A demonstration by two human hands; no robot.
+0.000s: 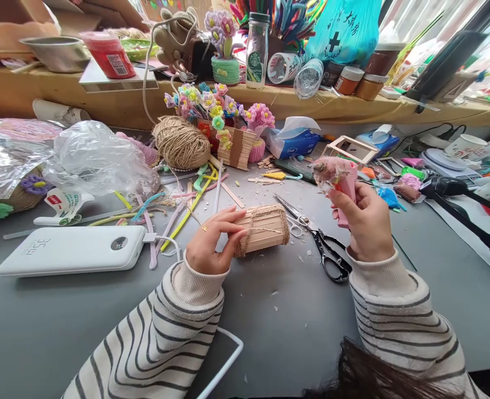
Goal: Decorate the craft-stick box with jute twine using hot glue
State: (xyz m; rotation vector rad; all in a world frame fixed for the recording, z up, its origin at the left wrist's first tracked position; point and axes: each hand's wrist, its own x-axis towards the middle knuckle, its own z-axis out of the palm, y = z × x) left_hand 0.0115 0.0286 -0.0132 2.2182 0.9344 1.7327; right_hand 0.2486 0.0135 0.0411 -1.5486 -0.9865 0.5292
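Observation:
My left hand (214, 241) is closed on the left end of a small barrel of wooden craft sticks (269, 228), which lies on its side on the grey table. Jute twine is wound round both of its ends. In my right hand (365, 221) I grip a pink hot glue gun (347, 185), held up to the right of the barrel, apart from it. Its nozzle end looks smeared with glue and fibres and points left. Between the two hands lie black-handled scissors (330, 255) and a smaller silver pair (297, 224).
A white power bank (74, 250) with a cable lies at the left. Behind the barrel are a ball of twine (181, 142), fuzzy flowers (212, 102) and a tissue pack (294, 141). Jars, bottles and a teal bag (345, 33) line the back shelf. A black stand (448, 191) is at right.

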